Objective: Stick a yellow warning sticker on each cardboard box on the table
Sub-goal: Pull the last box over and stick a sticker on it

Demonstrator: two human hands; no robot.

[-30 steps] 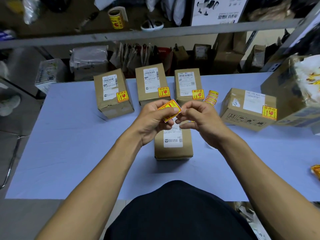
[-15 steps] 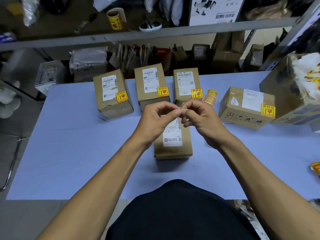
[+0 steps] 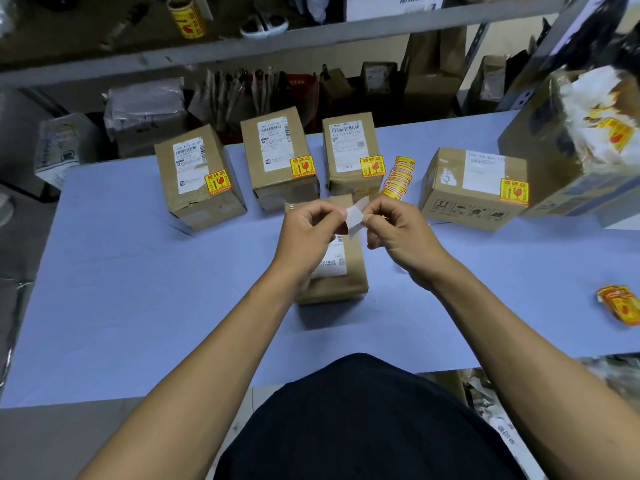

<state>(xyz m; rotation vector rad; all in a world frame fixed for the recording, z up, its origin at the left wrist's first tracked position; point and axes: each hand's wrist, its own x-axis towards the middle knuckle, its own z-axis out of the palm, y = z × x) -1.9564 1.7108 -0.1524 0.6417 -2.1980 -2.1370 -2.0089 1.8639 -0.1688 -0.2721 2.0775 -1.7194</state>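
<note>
Peeling stage: left hand (image 3: pixel 306 233) and right hand (image 3: pixel 398 230) both pinch a small sticker piece with white backing showing (image 3: pixel 355 216), fingers curled on its edges, held just above the near brown cardboard box with a white shipping label (image 3: pixel 341 271). Yellow face not visible from here, so only the pale side shows.

Progress, judged from the labels in sight: four brown cardboard boxes on the pale blue desk (image 3: pixel 138 306) already carry a yellow-and-red warning sticker. They are the far-left box (image 3: pixel 197 174), the middle box (image 3: pixel 277 161), the third upright box (image 3: pixel 349 154) and the wide flat box at right (image 3: pixel 474 188). The near box under the hands shows no yellow sticker on its visible part, though the hands hide much of the top; it looks like the one left. A larger carton at the far right edge (image 3: pixel 568 161) with crumpled white paper on top has yellow print near it; cannot tell if it counts as stickered.

Counts: five small boxes on the desk plus that larger carton; four applied stickers; one sticker in hand; one strip of spare yellow stickers (image 3: pixel 398 178) between the third box and the wide one; one loose bunch of yellow stickers at the desk's right edge (image 3: pixel 620 303); one sticker roll on the shelf above (image 3: pixel 187 17).
</note>
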